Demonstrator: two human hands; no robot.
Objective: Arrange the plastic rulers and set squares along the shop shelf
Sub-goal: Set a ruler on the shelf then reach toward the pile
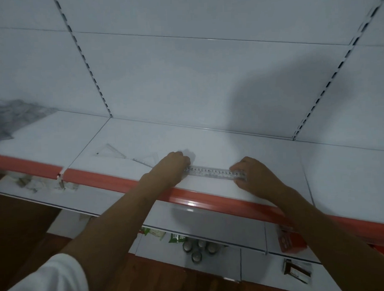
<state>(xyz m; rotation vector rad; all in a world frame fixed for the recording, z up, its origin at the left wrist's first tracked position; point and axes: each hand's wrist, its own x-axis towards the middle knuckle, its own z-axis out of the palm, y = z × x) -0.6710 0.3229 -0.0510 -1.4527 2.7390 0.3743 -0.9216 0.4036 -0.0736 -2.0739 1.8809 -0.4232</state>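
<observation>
A clear plastic ruler [216,172] lies flat on the white shop shelf [241,148], parallel to its red front edge. My left hand [173,165] grips the ruler's left end with curled fingers. My right hand [251,176] pinches its right end. To the left of my left hand lie two clear set squares on the shelf: a larger one [112,151] and a smaller one [147,161], partly hidden by my hand.
A red strip [96,176] runs along the shelf's front edge. A blurred grey pile [13,117] sits at the far left. Lower shelves hold several round tins [198,249], green packets [175,238] and a red box [290,241]. Slotted uprights line the back panel.
</observation>
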